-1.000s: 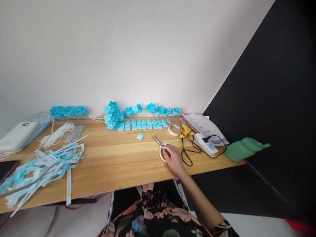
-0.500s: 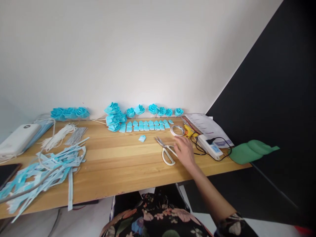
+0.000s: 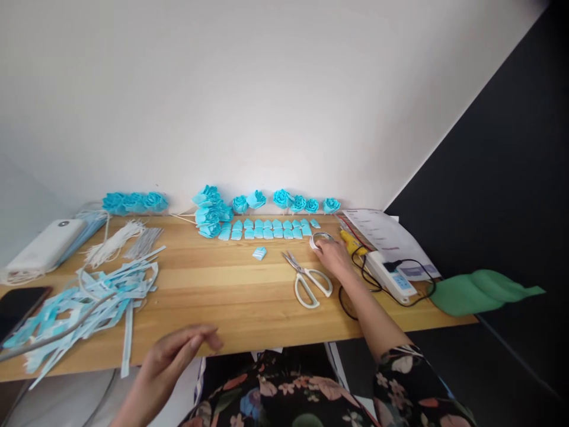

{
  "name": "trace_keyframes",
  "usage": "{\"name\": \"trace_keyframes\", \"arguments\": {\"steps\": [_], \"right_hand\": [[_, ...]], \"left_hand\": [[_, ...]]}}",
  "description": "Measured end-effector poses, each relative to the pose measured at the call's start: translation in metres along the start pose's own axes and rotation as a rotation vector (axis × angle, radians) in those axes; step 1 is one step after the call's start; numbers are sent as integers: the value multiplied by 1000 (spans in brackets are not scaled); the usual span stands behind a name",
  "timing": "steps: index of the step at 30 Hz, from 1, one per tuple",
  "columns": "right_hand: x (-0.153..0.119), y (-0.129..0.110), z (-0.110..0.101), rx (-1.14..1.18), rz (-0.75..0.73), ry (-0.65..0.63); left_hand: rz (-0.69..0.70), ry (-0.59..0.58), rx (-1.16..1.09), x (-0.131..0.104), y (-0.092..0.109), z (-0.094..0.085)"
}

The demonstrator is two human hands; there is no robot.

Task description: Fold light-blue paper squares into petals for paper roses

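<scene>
My right hand point(image 3: 333, 258) is at the white roll of tape point(image 3: 320, 238), fingers closed on its near right edge and covering part of the ring. Just in front of that arm lie scissors point(image 3: 306, 279) with white handles, blades slightly apart. My left hand point(image 3: 182, 353) hovers at the table's front edge, loosely bent, with nothing visible in it. A small folded light-blue piece point(image 3: 259, 253) lies alone left of the scissors. Behind it, more folded blue pieces point(image 3: 269, 229) lie in two rows, backed by several blue fabric-like roses point(image 3: 282, 198) along the wall.
At right are a yellow glue gun point(image 3: 353, 242), a white power strip point(image 3: 391, 279) with black cord, printed paper point(image 3: 386, 237) and a green bag-like object point(image 3: 484, 292). At left are blue-white strips point(image 3: 93, 314), white cords point(image 3: 115, 243), grey strips point(image 3: 144, 243), a phone point(image 3: 22, 308) and a white device point(image 3: 47, 246).
My left hand has come into view at the front edge. My right hand has moved from beside the scissors' handle onto the roll of tape. The view has shifted slightly.
</scene>
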State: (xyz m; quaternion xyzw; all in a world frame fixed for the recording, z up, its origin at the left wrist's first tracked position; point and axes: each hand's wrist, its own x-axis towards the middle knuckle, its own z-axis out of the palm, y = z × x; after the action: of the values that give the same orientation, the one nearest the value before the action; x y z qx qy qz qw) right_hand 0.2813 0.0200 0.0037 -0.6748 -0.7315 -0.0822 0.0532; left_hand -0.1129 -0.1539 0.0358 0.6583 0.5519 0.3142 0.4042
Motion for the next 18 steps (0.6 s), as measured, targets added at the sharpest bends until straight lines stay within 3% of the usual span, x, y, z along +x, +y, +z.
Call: {"name": "trace_keyframes", "arguments": {"steps": [4,9,13,18], "right_hand": [[-5,9,-7,8,-38,31],[-20,14,-10,26,-42,183],[-30,12,-6,46,-97,151],[-31,6,-12,59,-87,208]], "left_hand": [[273,-104,180,79,23,24],[446,-10,602,172,14,70],[427,-53,768,206,15,93],[367,-57,774,217,17,105]]}}
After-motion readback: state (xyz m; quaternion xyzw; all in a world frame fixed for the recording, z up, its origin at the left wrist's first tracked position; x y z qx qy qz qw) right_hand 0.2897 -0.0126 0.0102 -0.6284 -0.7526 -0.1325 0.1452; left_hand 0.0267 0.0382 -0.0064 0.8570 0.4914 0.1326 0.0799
